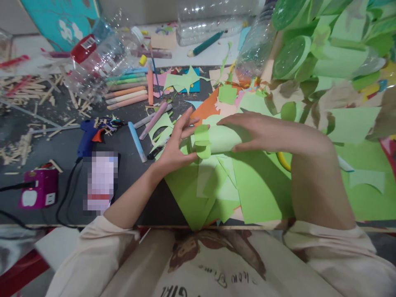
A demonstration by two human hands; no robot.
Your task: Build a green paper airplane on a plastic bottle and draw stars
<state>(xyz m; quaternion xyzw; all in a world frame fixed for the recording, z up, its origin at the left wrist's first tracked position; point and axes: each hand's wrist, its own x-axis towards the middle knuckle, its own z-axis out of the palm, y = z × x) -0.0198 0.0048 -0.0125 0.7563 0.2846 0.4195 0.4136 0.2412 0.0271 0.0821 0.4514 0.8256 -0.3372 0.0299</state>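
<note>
A pale green paper roll (223, 139) lies crosswise between my two hands, above a heap of green paper sheets (262, 185). Bright green paper pieces (202, 142) stick to its left end. My left hand (177, 144) is curved around that end, thumb below and fingers above. Over the right end, my right hand (255, 130) lies with its fingers on top and its thumb at the near side. Whether the roll wraps around something inside, I cannot tell. Close to my left hand lies a black-handled cutter (157, 149), beside a blue marker (137, 141).
At left are a blue glue gun (86, 138) with its cord, a phone (102, 181), a purple box (39, 187) and scattered wooden sticks (21, 148). Clear plastic bottles (213, 20) lie at the back. Green-papered bottles (334, 57) crowd the right. Yellow scissors handles (284, 161) show under my right arm.
</note>
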